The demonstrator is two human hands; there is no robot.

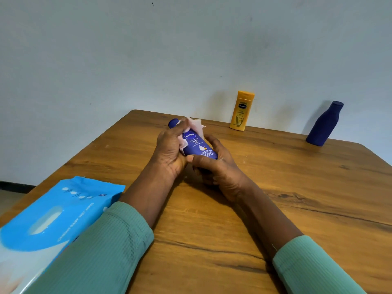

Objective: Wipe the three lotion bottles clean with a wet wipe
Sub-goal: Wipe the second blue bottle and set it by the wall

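From my station I count three lotion bottles, one wipe in use, one pack and two hands. At far left lies the single pack of wet wipes point(53, 215), a soft, glossy blue film packet with a pale oval flap on top; the ribbed green left sleeve point(101, 251) partly overlaps its near edge.

Next comes the left hand point(169, 153), its fingers curled round the wet wipe point(196, 125), a thin, white, crumpled sheet pressed against the upper half of the blue Nivea bottle point(197, 145). A loose corner of the wipe sticks up beyond the fingers.

That bottle, smooth dark blue plastic with a rounded cap and a white printed label, is held over the middle of the table point(297, 187), cap pointing away from me and label facing up. I cannot tell whether it touches the wood. The right hand point(220, 168) grips its lower end, thumb laid across the front and fingers wrapped underneath. The right sleeve point(314, 266) matches the left.

Further right, at the far edge by the pale wall point(148, 49), stands the yellow bottle point(241, 111), flattened and glossy with a squared cap. Well apart from it at far right stands the plain dark blue bottle point(324, 124), matte, with a narrowed neck. The table is brown wood grain with rounded corners.
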